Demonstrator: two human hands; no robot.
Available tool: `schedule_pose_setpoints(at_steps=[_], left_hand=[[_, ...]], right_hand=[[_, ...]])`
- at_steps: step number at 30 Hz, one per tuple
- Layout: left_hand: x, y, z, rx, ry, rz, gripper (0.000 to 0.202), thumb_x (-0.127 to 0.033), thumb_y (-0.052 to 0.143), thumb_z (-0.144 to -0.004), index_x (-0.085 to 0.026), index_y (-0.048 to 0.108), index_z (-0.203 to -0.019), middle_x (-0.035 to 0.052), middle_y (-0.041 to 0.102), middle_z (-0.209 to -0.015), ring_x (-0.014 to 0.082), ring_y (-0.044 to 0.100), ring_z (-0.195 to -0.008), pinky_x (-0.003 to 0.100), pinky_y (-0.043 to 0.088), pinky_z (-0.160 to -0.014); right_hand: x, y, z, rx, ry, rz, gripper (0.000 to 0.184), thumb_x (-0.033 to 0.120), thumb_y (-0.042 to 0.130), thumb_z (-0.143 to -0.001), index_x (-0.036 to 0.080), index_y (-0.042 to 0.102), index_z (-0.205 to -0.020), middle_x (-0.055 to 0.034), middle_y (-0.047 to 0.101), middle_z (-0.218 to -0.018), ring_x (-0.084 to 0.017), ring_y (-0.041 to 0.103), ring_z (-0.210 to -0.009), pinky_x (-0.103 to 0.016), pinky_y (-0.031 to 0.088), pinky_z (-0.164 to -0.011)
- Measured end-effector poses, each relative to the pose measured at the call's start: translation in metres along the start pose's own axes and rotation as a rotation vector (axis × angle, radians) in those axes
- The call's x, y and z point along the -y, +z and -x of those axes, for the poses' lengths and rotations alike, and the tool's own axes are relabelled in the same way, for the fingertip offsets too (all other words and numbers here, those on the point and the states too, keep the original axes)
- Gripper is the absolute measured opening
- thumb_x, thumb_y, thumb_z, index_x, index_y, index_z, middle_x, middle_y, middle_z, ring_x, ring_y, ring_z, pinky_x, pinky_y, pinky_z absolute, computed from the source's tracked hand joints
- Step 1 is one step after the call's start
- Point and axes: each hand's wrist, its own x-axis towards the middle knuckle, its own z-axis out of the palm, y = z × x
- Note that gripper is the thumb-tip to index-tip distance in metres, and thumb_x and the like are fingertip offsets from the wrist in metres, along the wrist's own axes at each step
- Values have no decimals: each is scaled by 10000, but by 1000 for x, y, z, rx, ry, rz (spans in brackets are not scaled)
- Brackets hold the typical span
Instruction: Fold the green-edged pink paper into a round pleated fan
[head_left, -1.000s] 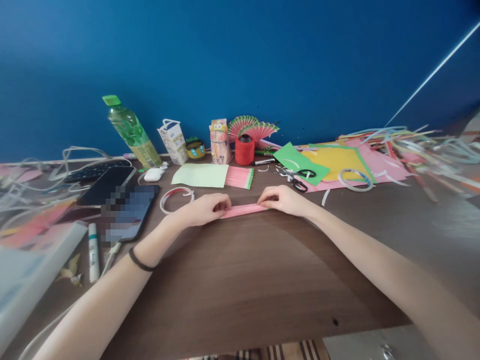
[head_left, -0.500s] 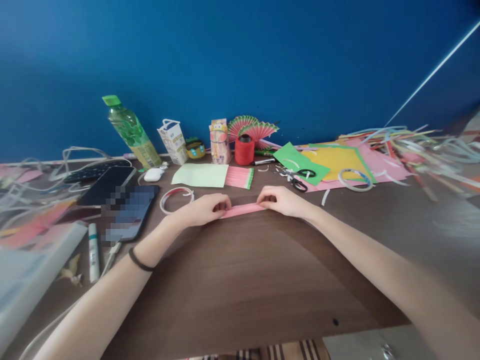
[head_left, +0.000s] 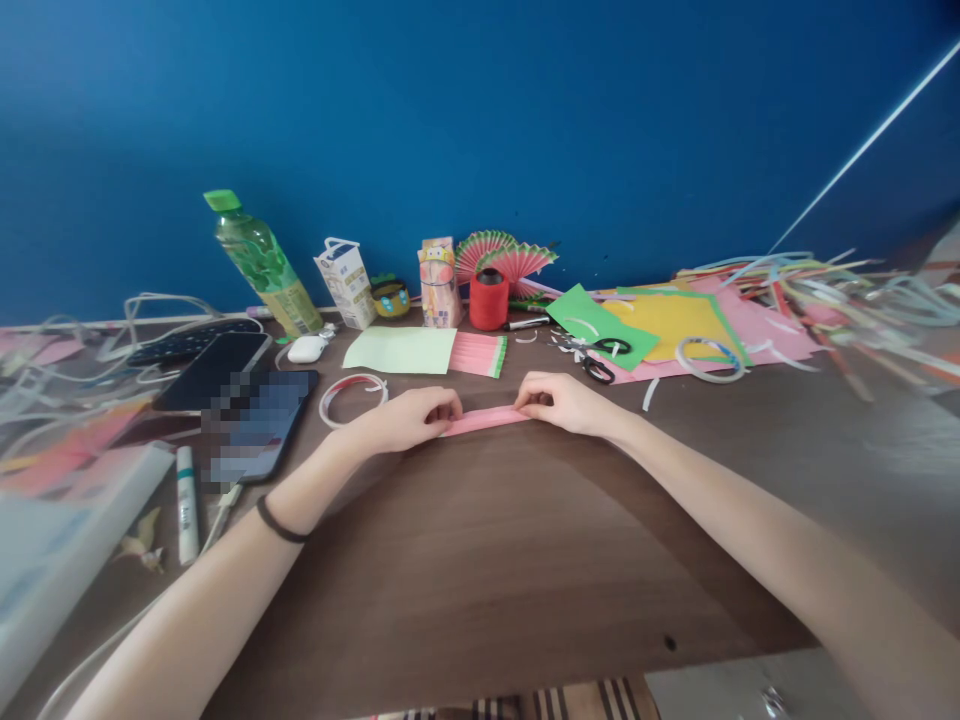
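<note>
A narrow folded strip of pink paper (head_left: 489,419) stretches between my two hands, low over the brown desk. My left hand (head_left: 414,415) pinches its left end, fingers curled. At the other end my right hand (head_left: 559,402) grips the strip between thumb and fingers. Both ends of the paper are covered by fingertips. Just behind lie a pale green sheet (head_left: 397,350) and a pleated pink piece with a green edge (head_left: 480,353). A roll of tape (head_left: 354,402) rests beside my left wrist. Black-handled scissors (head_left: 600,368) are behind my right hand.
Along the blue wall stand a green bottle (head_left: 262,265), a milk carton (head_left: 346,283), a red thread spool (head_left: 489,300) and pleated paper fans (head_left: 521,262). Coloured sheets (head_left: 686,325) and another tape roll (head_left: 709,375) lie right. A tablet-like device (head_left: 289,425) and marker (head_left: 187,505) lie left.
</note>
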Motion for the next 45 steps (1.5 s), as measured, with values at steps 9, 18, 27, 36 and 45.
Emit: schedule_pose_setpoints(at_steps=[9,18,27,36,45], left_hand=[[-1,-3,1,25,-6,28,179,-256,435,-769,-188,565,-872,11,584,-789,143,526,-706,241,401,-632],[0,-2,2,15,-37,54,195,-239,434,-784,-202,519,-955,-10,557,-749,132,517,-679,239,387,-622],[12,2,2,21,74,39,233,-191,441,-791,-212,542,-1000,17,524,-894,156,463,-831,292,363,-803],[0,-1,3,117,48,4,367,-168,371,-840,-293,536,-1143,30,439,-973,190,384,-990,357,284,-926],[2,2,1,107,11,-44,283,-227,375,-856,-272,569,-1057,30,437,-1013,198,376,-1016,377,277,-924]], right_hand=[[0,0,1,5,0,-2,89,185,544,-770,158,622,-734,-24,556,-792,-122,538,-691,-268,413,-681],[-2,3,1,-2,20,-46,68,182,549,-768,158,612,-756,-20,540,-803,-109,529,-668,-254,426,-655],[-1,5,3,22,-72,15,244,118,477,-815,202,658,-954,-58,536,-961,-163,528,-908,-330,417,-855],[-4,7,3,145,-202,145,541,-7,345,-831,364,597,-1134,-27,518,-1159,-165,427,-954,-418,369,-946],[-6,9,1,121,-217,144,478,-15,388,-822,317,670,-1019,-31,547,-1114,-150,441,-919,-383,401,-914]])
